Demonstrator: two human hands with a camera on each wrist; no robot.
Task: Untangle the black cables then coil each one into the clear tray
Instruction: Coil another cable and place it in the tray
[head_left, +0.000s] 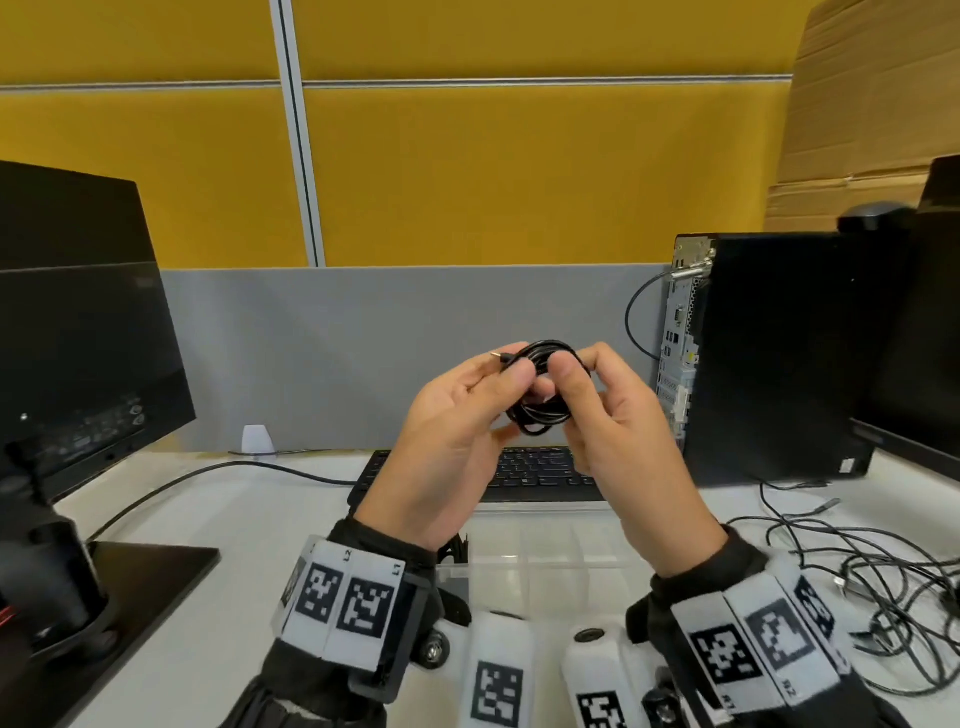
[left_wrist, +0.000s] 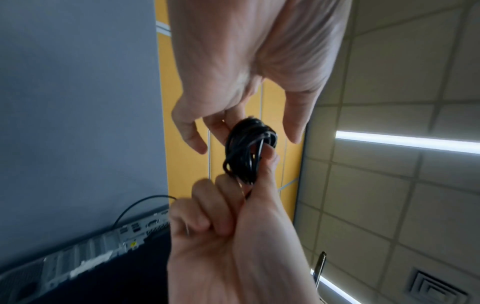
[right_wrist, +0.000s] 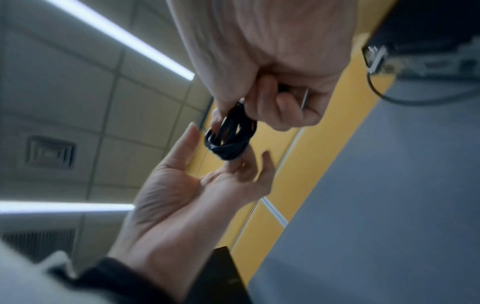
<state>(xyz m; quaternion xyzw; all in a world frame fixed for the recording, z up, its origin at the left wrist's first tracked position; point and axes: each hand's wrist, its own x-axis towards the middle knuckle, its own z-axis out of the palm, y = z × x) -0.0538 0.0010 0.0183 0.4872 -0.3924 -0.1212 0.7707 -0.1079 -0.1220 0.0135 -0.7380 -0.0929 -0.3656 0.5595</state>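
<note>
Both hands are raised above the desk with a small coil of black cable (head_left: 540, 415) between them. My right hand (head_left: 566, 374) pinches the coil (left_wrist: 246, 152) with its thumb, its other fingers curled. The left hand (head_left: 514, 366) lies palm-up with straight fingers in the right wrist view; the coil (right_wrist: 228, 142) sits around its fingers, its thumb apart from it. A metal plug tip (head_left: 496, 356) sticks out by the left fingers. The clear tray (head_left: 550, 551) lies below the hands, with a black cable (head_left: 457, 551) in its left compartment.
A tangle of thin black cables (head_left: 883, 577) lies on the white desk to the right. A black keyboard (head_left: 535, 470) sits behind the tray, a computer tower (head_left: 769, 358) at the right. At the left stands a monitor (head_left: 78, 338) on its base (head_left: 150, 571).
</note>
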